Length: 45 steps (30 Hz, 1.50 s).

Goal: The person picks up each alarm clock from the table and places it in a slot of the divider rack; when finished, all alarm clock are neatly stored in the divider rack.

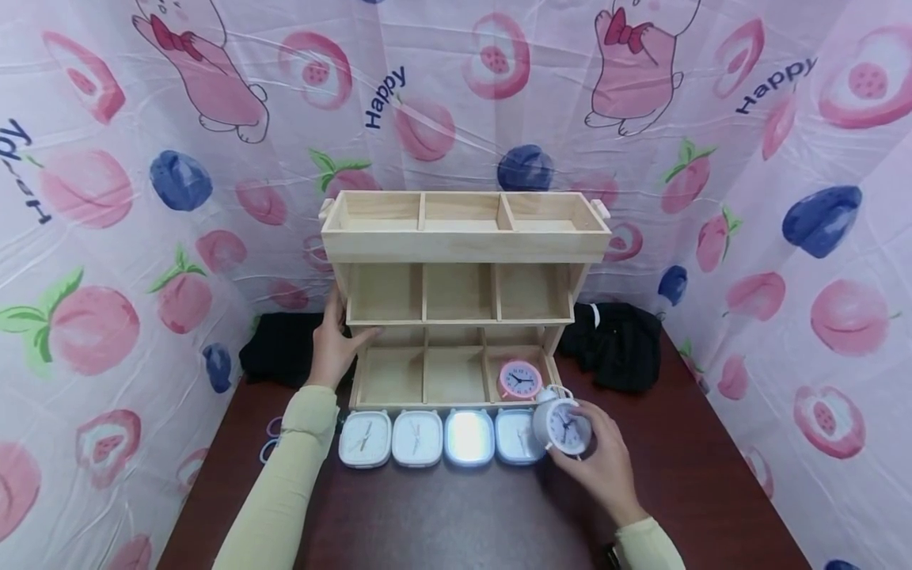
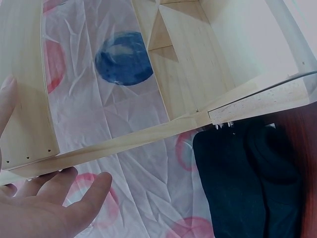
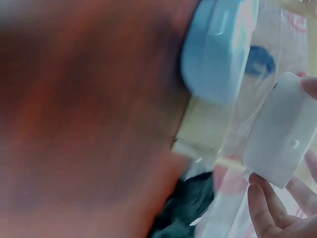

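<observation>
In the head view a three-tier wooden organizer with open compartments stands on the table. My left hand grips its left side, thumb over the front and fingers behind the wooden side strip. My right hand holds a round white twin-bell alarm clock near the lower right corner, its dial turned up toward the head camera. A pink alarm clock sits in the bottom tier's right compartment. In the right wrist view, fingers wrap the white clock's casing.
Several square clocks stand in a row before the organizer, among them a white one and a pale blue one. Black cloth bundles lie at left and right. Scissors handles show beside the left sleeve. A printed curtain surrounds the table.
</observation>
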Each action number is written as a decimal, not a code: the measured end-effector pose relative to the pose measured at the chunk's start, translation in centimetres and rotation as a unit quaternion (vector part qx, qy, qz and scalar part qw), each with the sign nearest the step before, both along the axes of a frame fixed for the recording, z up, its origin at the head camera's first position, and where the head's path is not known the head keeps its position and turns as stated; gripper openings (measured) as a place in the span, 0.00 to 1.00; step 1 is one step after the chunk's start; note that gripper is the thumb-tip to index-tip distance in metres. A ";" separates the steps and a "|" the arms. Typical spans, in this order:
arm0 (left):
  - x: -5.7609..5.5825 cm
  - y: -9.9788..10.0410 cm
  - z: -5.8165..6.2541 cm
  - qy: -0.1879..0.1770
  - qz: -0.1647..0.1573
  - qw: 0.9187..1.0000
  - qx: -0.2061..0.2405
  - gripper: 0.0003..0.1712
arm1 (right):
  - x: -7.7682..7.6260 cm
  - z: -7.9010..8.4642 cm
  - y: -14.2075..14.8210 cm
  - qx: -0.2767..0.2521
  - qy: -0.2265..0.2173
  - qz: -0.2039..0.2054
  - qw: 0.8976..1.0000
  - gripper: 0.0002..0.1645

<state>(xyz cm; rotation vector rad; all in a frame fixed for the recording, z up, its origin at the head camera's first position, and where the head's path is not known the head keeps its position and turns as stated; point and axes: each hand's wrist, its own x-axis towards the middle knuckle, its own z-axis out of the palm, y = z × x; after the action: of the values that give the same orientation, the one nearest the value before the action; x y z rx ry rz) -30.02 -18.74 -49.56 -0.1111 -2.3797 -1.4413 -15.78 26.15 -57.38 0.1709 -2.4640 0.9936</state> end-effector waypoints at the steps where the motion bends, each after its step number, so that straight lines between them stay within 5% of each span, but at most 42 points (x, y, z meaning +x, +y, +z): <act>1: 0.0 0.0 0.0 -0.001 0.000 1.000 0.000 0.68 | -0.5 0.3 -0.5 0.007 0.003 0.014 1.000 0.43; 13: -0.1 0.1 0.2 0.001 -0.001 1.000 -0.001 0.68 | -7.4 1.9 -7.1 0.034 0.011 0.149 0.988 0.30; 26: 0.1 0.3 -0.2 -0.008 0.001 1.000 -0.005 0.68 | -12.1 1.1 -12.0 0.075 -0.114 0.162 0.977 0.27; 37: 0.2 0.4 -0.2 -0.009 0.001 1.000 -0.004 0.69 | -13.9 0.1 -13.3 0.098 -0.130 0.155 0.974 0.26; 45: 0.1 0.1 -0.1 -0.006 0.004 1.000 -0.009 0.68 | -13.9 -0.1 -13.4 0.133 -0.121 0.171 0.969 0.17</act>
<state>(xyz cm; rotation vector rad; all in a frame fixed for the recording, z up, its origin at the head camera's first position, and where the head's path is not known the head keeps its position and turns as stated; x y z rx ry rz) -29.87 -18.61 -49.62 -0.0979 -2.4008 -1.4198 -29.68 12.79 -57.47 0.6133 -2.8523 0.8511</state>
